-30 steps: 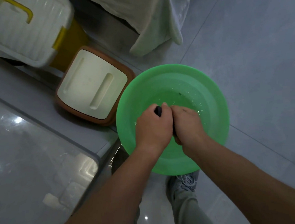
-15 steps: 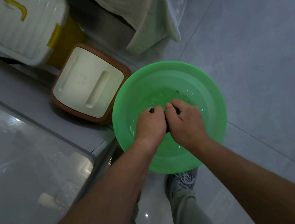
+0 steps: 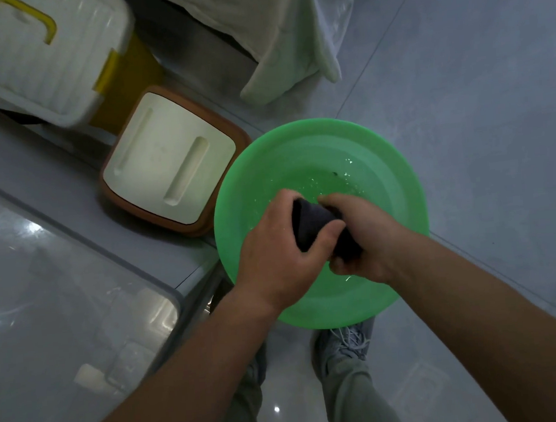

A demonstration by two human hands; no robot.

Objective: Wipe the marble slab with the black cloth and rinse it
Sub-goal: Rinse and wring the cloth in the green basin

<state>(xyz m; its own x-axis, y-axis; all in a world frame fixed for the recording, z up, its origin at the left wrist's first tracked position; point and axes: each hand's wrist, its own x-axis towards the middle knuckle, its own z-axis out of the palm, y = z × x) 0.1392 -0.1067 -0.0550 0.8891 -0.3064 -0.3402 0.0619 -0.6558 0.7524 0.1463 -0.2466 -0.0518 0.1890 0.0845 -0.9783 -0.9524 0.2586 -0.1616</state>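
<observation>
A green plastic basin (image 3: pixel 397 174) with a little water in it stands on the tiled floor. Over its near half both my hands hold the black cloth (image 3: pixel 314 223), bunched into a roll. My left hand (image 3: pixel 280 254) grips the cloth's left end, thumb across its front. My right hand (image 3: pixel 368 240) grips the right end with its fingers curled round it. The glossy grey marble slab (image 3: pixel 45 312) fills the lower left, its corner close to the basin's rim.
A square cream lid on a brown container (image 3: pixel 169 162) sits just left of the basin. Behind it stands a white and yellow storage box (image 3: pixel 41 53). A pale cloth (image 3: pixel 290 50) hangs down at the top. My shoes (image 3: pixel 343 342) are below the basin.
My hands have risen a little out of the basin and twisted apart, so more of the black cloth shows between them. The basin has stayed in place.
</observation>
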